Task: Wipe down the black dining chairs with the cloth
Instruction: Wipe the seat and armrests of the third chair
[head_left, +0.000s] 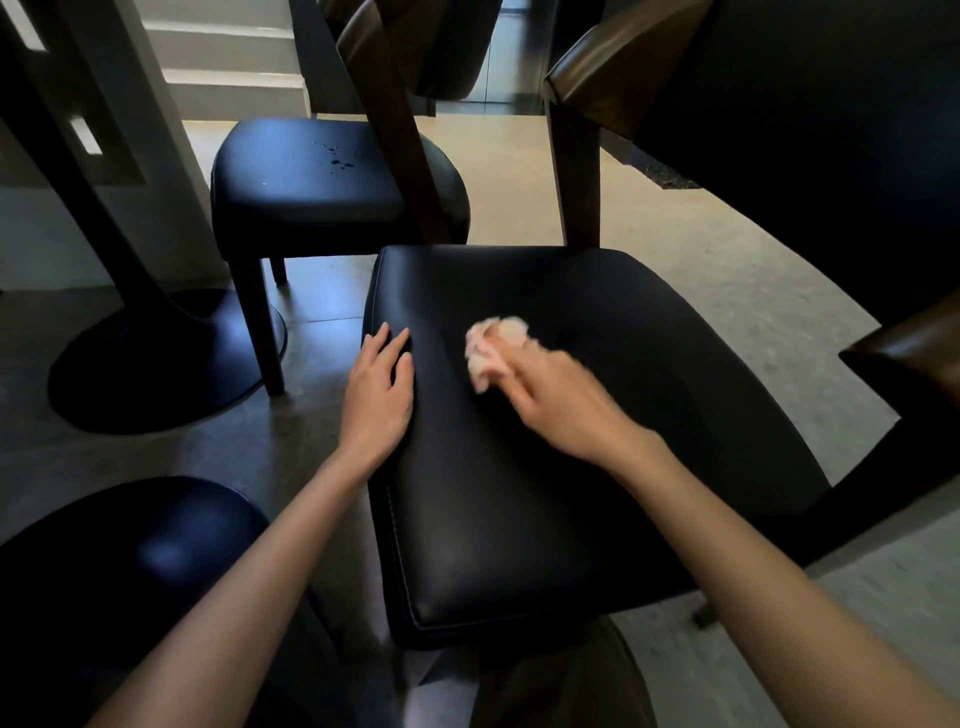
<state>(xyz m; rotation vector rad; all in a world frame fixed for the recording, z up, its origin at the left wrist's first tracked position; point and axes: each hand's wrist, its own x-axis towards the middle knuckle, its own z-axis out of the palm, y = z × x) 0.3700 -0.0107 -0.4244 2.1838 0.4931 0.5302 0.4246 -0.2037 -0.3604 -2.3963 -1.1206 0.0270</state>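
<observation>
The left hand (382, 387) lies flat on the left edge of the near chair (545, 493). Its fingers are straight and a little spread, and it holds nothing. The right hand (558, 402) looks blurry. Its fingers are bent around the cloth (493, 345) and press it onto the middle of the seat, a bit toward the back. The cloth is pale, soft and all scrunched up into a lump. Part of it sticks out past the fingers. The seat is black, smooth and shiny like leather, with round corners and a thin line of stitches near the front edge. Two brown wooden posts (574, 171) rise from the back of it. A second chair (306, 182) stands behind it to the left. It is black and puffy too, with dark legs and a few wet drops (335, 158) on top. A third seat (130, 561), round and dark, shows at the bottom left. A round black table foot (156, 364) sits flat on the grey floor (675, 249) near the second chair.
</observation>
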